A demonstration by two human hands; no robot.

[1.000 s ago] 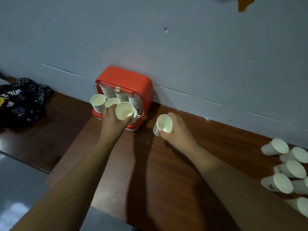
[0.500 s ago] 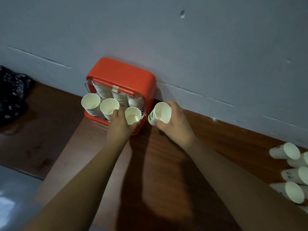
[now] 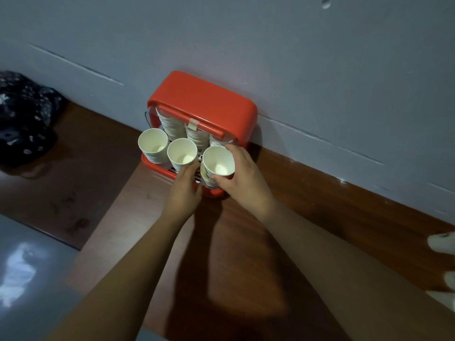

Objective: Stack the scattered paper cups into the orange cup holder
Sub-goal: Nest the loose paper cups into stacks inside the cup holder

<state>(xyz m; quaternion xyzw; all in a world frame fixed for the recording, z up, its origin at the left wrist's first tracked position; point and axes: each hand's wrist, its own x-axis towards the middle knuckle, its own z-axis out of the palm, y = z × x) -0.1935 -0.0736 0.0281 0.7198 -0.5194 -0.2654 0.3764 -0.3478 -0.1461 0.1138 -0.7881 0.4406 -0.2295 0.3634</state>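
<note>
The orange cup holder stands against the wall on the wooden table, with stacks of white paper cups in its back row. Two front stacks, a left cup stack and a middle cup stack, show open mouths. My right hand grips a white paper cup by its rim and sets it onto the front right stack. My left hand rests at the holder's front edge, fingers touching the base of that right stack. Whether it grips anything is hidden.
The grey wall runs right behind the holder. A dark patterned bag lies at the far left. Loose white cups peek in at the right edge. A grey surface sits at the lower left below the wooden table.
My right hand has brought its cup left from beside the holder onto the front right stack. My left hand stays at the holder's front. The view has moved closer.
</note>
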